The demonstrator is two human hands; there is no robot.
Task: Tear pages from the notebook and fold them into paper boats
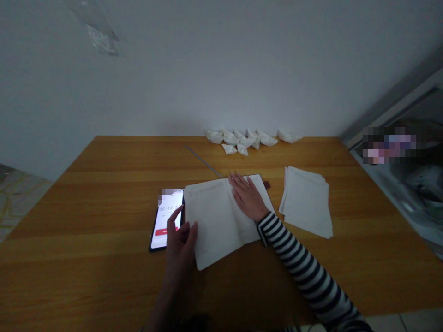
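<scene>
An open notebook with pale pages lies on the wooden table, its left leaf tilted up toward me. My left hand is at that leaf's outer edge. Its thumb overlaps the paper, the index finger stretches forward, and the other fingers curl beside the edge, which appears pinched there. Flat on the right page rests my right hand, fingers extended and holding nothing. Partly behind my left hand is a phone showing a running timer. Loose white sheets are stacked to the right of the notebook.
Several folded paper boats sit along the table's back edge by the wall. A thin grey strip, perhaps a ruler, lies behind the notebook. The wooden table extends to both sides. Blurred items stand beyond its right edge.
</scene>
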